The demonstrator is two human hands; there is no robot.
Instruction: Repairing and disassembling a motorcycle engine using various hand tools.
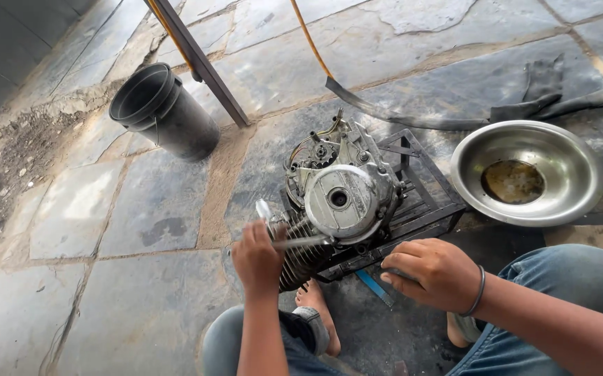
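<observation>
Soft, even daylight is falling across the grey stone floor (141, 209), leaving only faint, diffuse shadows under things. The far left corner is lying in darker shade. The round shiny steel bowl (566, 157) on the right is catching a pale sheen along its rim, without harsh glare. Focus is holding sharp across the centre, while the wide lens is bending lines slightly toward the edges.

The engine (339, 198) sits on a low rack (423, 209) on the floor (106, 278), just beyond your knees. To its right lies the bowl (527, 173); far left stands the bucket (163, 111). Your left hand (258, 259) holds a tool (301, 242) against the engine's near left side, and your right hand (435, 273) rests at the rack's near edge.
</observation>
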